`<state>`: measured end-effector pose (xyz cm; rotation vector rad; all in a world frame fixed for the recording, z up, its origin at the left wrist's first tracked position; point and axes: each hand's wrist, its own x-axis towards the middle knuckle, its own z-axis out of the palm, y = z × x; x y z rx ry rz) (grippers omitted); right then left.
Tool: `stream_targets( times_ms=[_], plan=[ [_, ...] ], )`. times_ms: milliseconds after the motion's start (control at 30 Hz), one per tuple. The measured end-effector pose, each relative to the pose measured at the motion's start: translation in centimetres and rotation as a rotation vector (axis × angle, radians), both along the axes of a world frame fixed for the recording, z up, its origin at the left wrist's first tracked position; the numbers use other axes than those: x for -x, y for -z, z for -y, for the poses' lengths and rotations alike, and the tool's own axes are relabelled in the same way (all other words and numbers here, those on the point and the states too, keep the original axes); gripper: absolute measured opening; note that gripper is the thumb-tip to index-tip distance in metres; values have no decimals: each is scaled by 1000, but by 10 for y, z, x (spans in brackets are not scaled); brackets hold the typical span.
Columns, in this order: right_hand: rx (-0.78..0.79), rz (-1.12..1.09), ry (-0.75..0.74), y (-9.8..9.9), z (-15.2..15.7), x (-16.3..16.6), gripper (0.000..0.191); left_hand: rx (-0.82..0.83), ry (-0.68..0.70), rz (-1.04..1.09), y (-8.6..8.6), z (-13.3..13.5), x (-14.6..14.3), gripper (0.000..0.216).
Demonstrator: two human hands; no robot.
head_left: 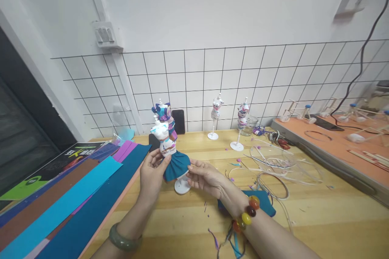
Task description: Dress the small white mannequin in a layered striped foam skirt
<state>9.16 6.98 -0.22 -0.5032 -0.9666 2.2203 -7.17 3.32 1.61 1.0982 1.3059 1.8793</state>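
Observation:
A small white dress-form mannequin [160, 132] with painted-looking marks leans slightly in front of me. Round its waist sits a gathered teal paper skirt [177, 166], flaring out over the round white base [182, 185]. My left hand [152, 170] grips the mannequin at the waist, thumb at the skirt's top edge. With thumb and fingers, my right hand [204, 176] pinches the right side of the skirt near its hem. Just behind stands another mannequin [163, 110] dressed in purple, blue and pink. A folded teal piece [258, 202] lies partly under my right forearm.
Two more mannequins [216, 109] stand at the back by a glass [251, 124]. Coloured paper strips [69, 194] are stacked at left. Loops of cord [273, 158] and scraps lie at right. Beyond them is an orange board [319, 141] with small wooden models. A phone [178, 121] leans against the wall.

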Motion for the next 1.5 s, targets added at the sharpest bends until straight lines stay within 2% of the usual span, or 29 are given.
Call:
stream_targets(
  times_ms=[267, 367, 467, 633, 767, 933, 1000, 1067, 1233, 1300, 1400, 1500],
  plan=[
    [77, 55, 84, 0, -4, -4, 24, -29, -40, -27, 2, -5, 7, 41],
    [126, 92, 194, -6, -14, -16, 18, -34, -71, -92, 5, -6, 10, 42],
    [122, 70, 341, -22, -25, -36, 12, -12, -59, -168, 7, -7, 14, 45],
    [3, -46, 520, -59, -26, -71, 21, 48, -52, -208, 8, -8, 16, 65],
    [-102, -76, 577, -83, -12, -87, 26, 19, -55, -307, 6, -6, 13, 61],
    [-340, 63, 585, -98, 7, -91, 26, -32, -61, -444, 6, -5, 10, 55],
    [-485, 163, 564, -100, 15, -89, 23, -37, -53, -440, 7, -5, 10, 55],
    [-647, 310, 472, -101, 21, -88, 17, -40, -44, -433, 8, -5, 10, 56],
    [-898, 867, -80, -91, 24, -86, 17, -104, -87, -426, 8, -5, 9, 63],
    [-994, 1170, -200, -81, 23, -83, 27, -188, -163, -418, 6, -2, 8, 66],
    [-1102, 1469, -247, -60, 24, -72, 42, -322, -259, -400, -2, 5, 3, 63],
    [-1110, 1506, -165, -33, 30, -52, 39, -436, -262, -396, -11, 18, -6, 56]
  ],
)
